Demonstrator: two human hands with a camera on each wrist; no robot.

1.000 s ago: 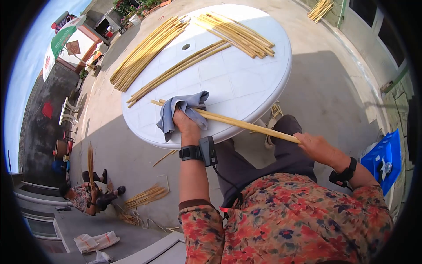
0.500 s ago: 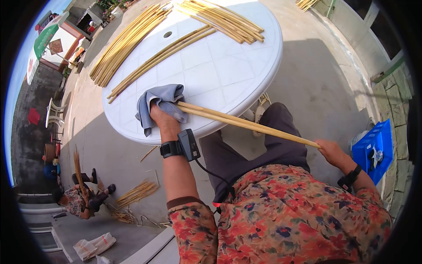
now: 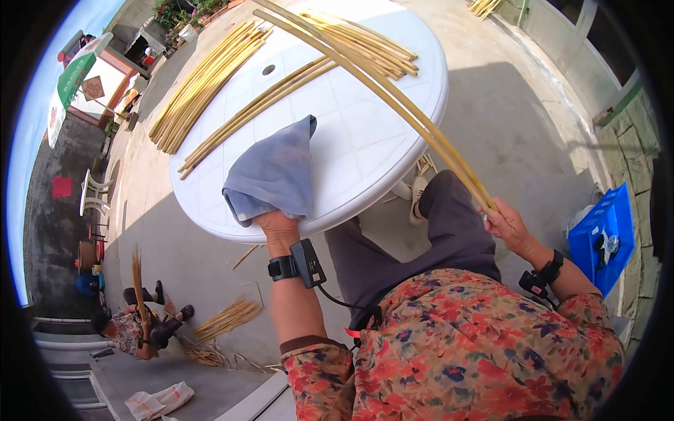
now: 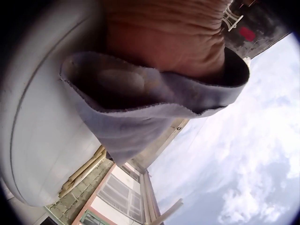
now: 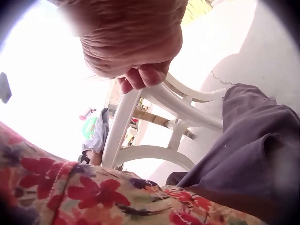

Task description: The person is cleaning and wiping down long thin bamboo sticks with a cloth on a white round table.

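A blue-grey cloth (image 3: 274,168) drapes over my left hand (image 3: 276,223) near the table's front edge, hiding the fingers. In the left wrist view the cloth (image 4: 136,126) wraps loosely below the palm, its folded edge hanging apart from the skin. I cannot tell how the fingers lie inside it. My right hand (image 3: 507,226) grips two long yellow sticks (image 3: 414,119) near their lower ends, at the right of my lap. They slant up and leftward over the table, apart from the cloth. In the right wrist view curled fingertips (image 5: 151,75) show below the palm.
The round white table (image 3: 330,168) bears a big stick bundle (image 3: 207,88), a few sticks (image 3: 253,116) and another bundle (image 3: 365,45). A blue crate (image 3: 602,238) stands right. Another person (image 3: 144,319) sits at lower left by sticks (image 3: 228,319) on the ground.
The sticks have left the cloth and swung up over the table in my right hand. The cloth, bunched around the left hand before, now spreads over it.
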